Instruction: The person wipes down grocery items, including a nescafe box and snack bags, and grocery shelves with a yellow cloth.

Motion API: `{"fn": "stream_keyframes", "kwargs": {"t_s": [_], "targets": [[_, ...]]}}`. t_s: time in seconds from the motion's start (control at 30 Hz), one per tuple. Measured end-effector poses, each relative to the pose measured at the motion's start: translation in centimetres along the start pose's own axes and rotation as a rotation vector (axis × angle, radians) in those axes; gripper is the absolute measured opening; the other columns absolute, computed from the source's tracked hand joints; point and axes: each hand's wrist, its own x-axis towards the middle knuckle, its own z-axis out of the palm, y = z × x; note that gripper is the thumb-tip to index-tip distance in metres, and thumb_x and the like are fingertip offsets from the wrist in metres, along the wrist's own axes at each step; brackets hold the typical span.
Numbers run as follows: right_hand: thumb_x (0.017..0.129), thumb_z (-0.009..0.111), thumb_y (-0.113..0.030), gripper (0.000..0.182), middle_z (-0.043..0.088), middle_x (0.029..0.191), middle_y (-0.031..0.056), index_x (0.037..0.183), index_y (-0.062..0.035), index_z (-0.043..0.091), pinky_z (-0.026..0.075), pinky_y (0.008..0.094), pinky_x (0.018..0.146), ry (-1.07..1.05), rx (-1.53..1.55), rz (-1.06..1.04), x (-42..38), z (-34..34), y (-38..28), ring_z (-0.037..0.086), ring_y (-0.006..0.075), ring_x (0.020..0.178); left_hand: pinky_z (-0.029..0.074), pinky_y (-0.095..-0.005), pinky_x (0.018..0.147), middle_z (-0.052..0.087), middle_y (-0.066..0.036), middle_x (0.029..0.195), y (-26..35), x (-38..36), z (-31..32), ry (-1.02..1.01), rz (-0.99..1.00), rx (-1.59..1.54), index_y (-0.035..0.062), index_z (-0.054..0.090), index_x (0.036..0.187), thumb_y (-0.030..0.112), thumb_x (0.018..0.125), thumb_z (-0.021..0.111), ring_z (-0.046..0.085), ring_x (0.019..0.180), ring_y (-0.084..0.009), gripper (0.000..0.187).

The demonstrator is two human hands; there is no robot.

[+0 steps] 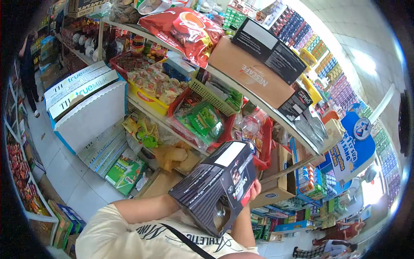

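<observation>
A black Nescafé box (209,181) is held tilted in front of my chest. It has a white panel on top and a cut-out opening in the near side. My right hand (255,191) grips its right side, with the fingertips showing at the edge. From the left, my forearm reaches up to the box, and my left hand is hidden behind it, so its fingers do not show. Just beyond the box are a red basket (264,160) and a green Silver packet (202,118) on the shelf.
On the upper shelf lie a brown Nescafé carton (250,71), black boxes (269,49) and a red bag (181,32). TH true Milk cartons (86,103) stand on the floor at left. Other people (327,248) are at the lower right, and one person (29,73) stands far left.
</observation>
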Motion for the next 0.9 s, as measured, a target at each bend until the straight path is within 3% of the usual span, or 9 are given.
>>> {"fn": "stream_keyframes", "kwargs": {"t_s": [0.23, 0.4, 0.57, 0.67, 0.7, 0.8, 0.9], "targets": [[0.076, 0.065, -0.018, 0.043, 0.046, 0.117, 0.0151, 0.111, -0.0076, 0.042, 0.045, 0.0396, 0.087, -0.053, -0.282, -0.060, 8.1, -11.3, 7.6, 0.052, 0.0275, 0.098, 0.040, -0.0378, 0.098, 0.049, -0.012, 0.127, 1.7, -0.1, -1.5, 0.198, 0.210, 0.237, 0.0069, 0.036, 0.132, 0.027, 0.096, 0.035, 0.051, 0.113, -0.0226, 0.042], [0.068, 0.071, -0.015, 0.052, 0.050, 0.109, 0.0150, 0.112, -0.0040, 0.043, 0.045, 0.0386, 0.084, 0.154, -0.331, 0.046, 22.6, -9.4, 4.4, 0.054, 0.0277, 0.094, 0.045, -0.0411, 0.092, 0.052, -0.013, 0.122, 3.5, -2.2, -4.7, 0.188, 0.190, 0.116, 0.0065, 0.040, 0.129, 0.028, 0.096, 0.034, 0.054, 0.108, -0.0253, 0.040], [0.061, 0.077, -0.013, 0.062, 0.055, 0.102, 0.0148, 0.112, -0.0003, 0.045, 0.045, 0.0376, 0.081, 0.162, -0.372, 0.144, 34.7, -4.8, 3.4, 0.055, 0.0280, 0.091, 0.046, -0.0441, 0.089, 0.053, -0.014, 0.120, 5.2, -4.0, -5.6, 0.287, 0.244, 0.135, 0.0063, 0.043, 0.127, 0.030, 0.095, 0.034, 0.055, 0.107, -0.0273, 0.040], [0.056, 0.080, -0.012, 0.067, 0.057, 0.097, 0.0147, 0.112, 0.0018, 0.046, 0.045, 0.0370, 0.080, 0.011, -0.601, 0.076, 39.7, -1.2, 3.2, 0.056, 0.0282, 0.089, 0.045, -0.0473, 0.090, 0.053, -0.015, 0.122, 6.7, -5.5, -6.3, 0.350, 0.375, 0.148, 0.0063, 0.045, 0.127, 0.037, 0.094, 0.033, 0.054, 0.108, -0.0303, 0.046], [0.056, 0.079, -0.015, 0.069, 0.054, 0.103, 0.0186, 0.114, 0.0012, 0.045, 0.040, 0.0412, 0.089, 0.006, -0.943, -0.231, 41.0, 0.3, 2.4, 0.052, 0.0345, 0.097, 0.045, -0.0477, 0.089, 0.053, -0.015, 0.121, 7.2, -6.3, -6.9, 0.355, 0.406, 0.125, 0.0067, 0.045, 0.126, 0.037, 0.094, 0.033, 0.054, 0.108, -0.0309, 0.046], [0.059, 0.075, -0.019, 0.072, 0.051, 0.107, 0.0218, 0.120, -0.0014, 0.042, 0.041, 0.0400, 0.087, -0.219, -1.074, -0.066, 43.6, 2.9, 2.5, 0.051, 0.0373, 0.100, 0.047, -0.0483, 0.086, 0.055, -0.015, 0.119, 8.8, -8.4, -8.0, 0.430, 0.453, 0.043, 0.0075, 0.046, 0.125, 0.038, 0.094, 0.032, 0.056, 0.103, -0.0320, 0.045], [0.056, 0.076, -0.017, 0.082, 0.051, 0.112, 0.0224, 0.127, -0.0032, 0.037, 0.041, 0.0393, 0.090, -0.423, -1.007, 0.037, 45.8, 4.0, 4.9, 0.050, 0.0372, 0.104, 0.049, -0.0476, 0.082, 0.056, -0.014, 0.116, 10.4, -10.4, -9.4, 0.460, 0.433, 0.014, 0.0076, 0.047, 0.123, 0.035, 0.095, 0.031, 0.058, 0.099, -0.0298, 0.043]]}}
